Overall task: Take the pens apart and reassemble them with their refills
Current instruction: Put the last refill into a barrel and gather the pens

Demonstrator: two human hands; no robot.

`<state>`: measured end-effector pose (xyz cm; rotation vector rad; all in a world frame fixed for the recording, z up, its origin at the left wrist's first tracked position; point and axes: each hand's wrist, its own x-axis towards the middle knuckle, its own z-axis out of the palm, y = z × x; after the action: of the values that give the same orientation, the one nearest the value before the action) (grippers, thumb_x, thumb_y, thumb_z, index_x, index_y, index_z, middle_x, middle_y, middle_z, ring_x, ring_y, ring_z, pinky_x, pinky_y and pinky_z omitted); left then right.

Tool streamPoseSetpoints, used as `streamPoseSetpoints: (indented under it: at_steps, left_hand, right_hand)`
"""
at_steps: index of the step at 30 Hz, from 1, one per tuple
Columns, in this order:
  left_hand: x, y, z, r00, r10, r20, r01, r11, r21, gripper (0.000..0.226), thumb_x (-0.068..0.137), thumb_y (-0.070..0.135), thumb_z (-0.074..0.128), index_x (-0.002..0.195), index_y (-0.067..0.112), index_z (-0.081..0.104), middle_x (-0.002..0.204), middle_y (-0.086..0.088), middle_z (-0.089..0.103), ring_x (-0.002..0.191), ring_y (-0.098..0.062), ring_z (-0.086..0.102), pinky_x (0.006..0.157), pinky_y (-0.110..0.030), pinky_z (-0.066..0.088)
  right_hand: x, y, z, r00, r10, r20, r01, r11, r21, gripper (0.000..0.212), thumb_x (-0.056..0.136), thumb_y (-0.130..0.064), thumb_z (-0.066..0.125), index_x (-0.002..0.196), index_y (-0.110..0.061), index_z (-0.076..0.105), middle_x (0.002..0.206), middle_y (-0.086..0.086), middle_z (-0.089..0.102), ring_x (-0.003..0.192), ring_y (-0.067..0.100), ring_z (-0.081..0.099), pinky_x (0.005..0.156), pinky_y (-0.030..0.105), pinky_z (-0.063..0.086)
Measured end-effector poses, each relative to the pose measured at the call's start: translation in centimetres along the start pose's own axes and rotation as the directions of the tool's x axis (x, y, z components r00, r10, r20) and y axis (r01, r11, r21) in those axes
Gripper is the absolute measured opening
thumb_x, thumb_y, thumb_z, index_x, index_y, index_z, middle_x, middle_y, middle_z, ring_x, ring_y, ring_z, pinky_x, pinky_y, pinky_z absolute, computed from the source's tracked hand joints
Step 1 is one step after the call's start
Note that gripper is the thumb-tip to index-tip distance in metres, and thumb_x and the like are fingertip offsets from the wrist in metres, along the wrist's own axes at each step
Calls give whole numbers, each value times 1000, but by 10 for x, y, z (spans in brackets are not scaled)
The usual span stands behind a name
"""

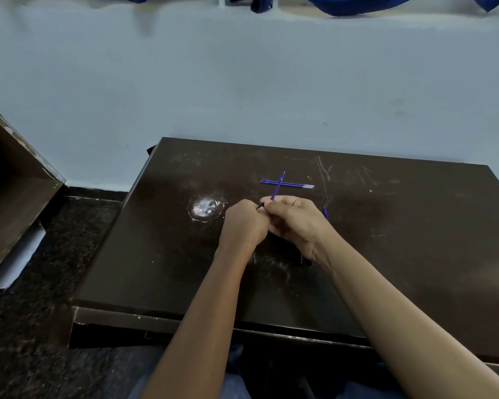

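Head view: a thin blue plastic pen refill [279, 185] is pinched by the right hand [297, 223], its long axis slanting away beyond the fingertips. A small black pen piece [260, 206] is gripped by the left hand [244, 223]. Other blue refills [293, 184] lie crosswise beyond the fingers on the dark brown table [401, 226].

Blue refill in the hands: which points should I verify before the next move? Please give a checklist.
1. Right hand grips the blue refill: ok.
2. Left hand pinches the dark piece at its lower end: ok.
3. Refill seated in the dark piece: cannot tell, fingers hide the joint.
4. Two spare refills lie on the table beyond the hands: ok.
5. Small blue part beside the right hand, what it is: cannot tell.
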<state>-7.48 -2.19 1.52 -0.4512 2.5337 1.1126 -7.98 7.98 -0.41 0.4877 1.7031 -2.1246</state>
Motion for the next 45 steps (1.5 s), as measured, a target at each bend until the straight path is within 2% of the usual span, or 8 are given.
streamPoseSetpoints:
  at_steps: [7,10,13,15,19,25,34,45]
  left_hand:
    - [-2,4,3,1000,-20,5,20,997,-76,30,97,19,44,115,9,66,112,-7,67,92,-16,58,64,-21,38]
    - [-1,6,2,999,-34,-4,33,995,-90,31,98,16,43,119,7,64,116,-7,66,106,-17,59,78,-25,40]
    - [-1,5,1,1000,-24,-7,24,995,-95,30,98,15,44,120,7,63,118,-7,65,107,-17,58,80,-25,40]
    - [-2,5,2,1000,-18,-3,18,995,-96,30,98,15,44,120,7,63,118,-7,65,107,-17,59,80,-26,41]
    - [1,5,1,1000,-19,0,19,994,-104,31,98,16,44,121,7,62,118,-7,65,107,-18,60,80,-25,41]
    - [5,2,2,1000,-8,-18,7,997,-80,30,98,18,45,120,8,63,119,-6,64,105,-16,59,78,-24,40]
    - [5,-2,5,999,47,-28,-49,993,-106,26,97,18,46,104,10,70,111,-4,67,82,-11,53,53,-16,34]
    - [6,-4,7,996,83,-32,-86,991,-108,24,96,17,48,104,8,69,104,-4,66,62,-3,46,51,-15,34]
  right_hand:
    - [5,-15,-21,983,-104,-150,122,985,120,18,94,-2,50,95,-11,65,77,3,64,76,12,65,83,31,53]
    - [9,-27,-36,954,-249,-169,240,968,-70,23,96,-3,48,100,-13,68,79,3,64,82,14,64,89,33,52]
    - [27,-33,-45,863,-474,-175,299,759,-579,21,91,-8,55,100,-17,73,84,0,67,84,13,61,85,30,50]
    - [45,-40,-46,831,-541,-130,269,596,-757,20,87,-8,58,99,-15,73,90,1,68,87,14,61,84,27,49]
    - [86,-48,-45,849,-525,-68,182,410,-894,16,83,-5,56,88,-16,68,94,11,68,90,31,65,85,42,54]
    - [124,-47,-49,875,-484,-17,79,178,-981,22,86,-3,50,92,-16,66,110,16,63,97,37,62,84,43,53]
    - [146,-36,-50,892,-453,-5,60,129,-990,26,84,1,48,86,-17,66,113,14,63,94,35,63,79,43,55]
    - [153,-22,-45,891,-454,-6,27,66,-997,26,88,-4,49,98,-19,68,113,13,64,98,36,62,72,36,48]
